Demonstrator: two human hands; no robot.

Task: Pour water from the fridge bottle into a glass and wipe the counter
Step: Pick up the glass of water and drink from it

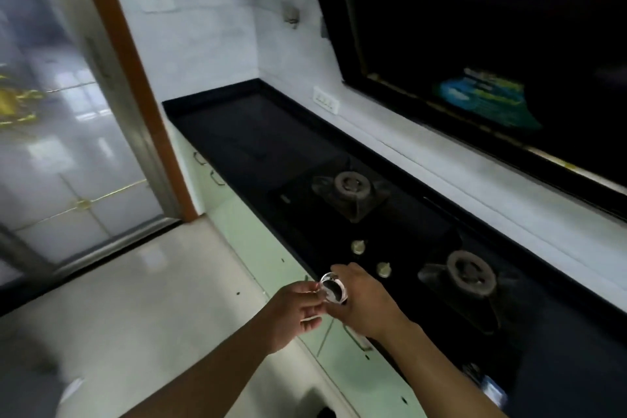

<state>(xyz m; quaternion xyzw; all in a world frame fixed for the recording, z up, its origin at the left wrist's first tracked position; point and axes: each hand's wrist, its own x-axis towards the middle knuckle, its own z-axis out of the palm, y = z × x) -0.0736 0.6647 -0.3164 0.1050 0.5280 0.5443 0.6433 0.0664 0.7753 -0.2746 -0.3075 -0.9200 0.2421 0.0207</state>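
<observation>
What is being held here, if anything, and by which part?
A clear glass, held by its sides: the right hand curls round one side, and the left hand grips the opposite side near the rim.

This is looking like a home kitchen: a black counter [237, 132] is running from near right to far left along a white tiled wall [203, 37], a two-burner gas hob [407, 224] is sitting in it with two knobs [358, 247] facing the near edge, pale green cabinets [258, 237] are sitting beneath, and a sliding glass door [68, 163] is standing at far left
</observation>
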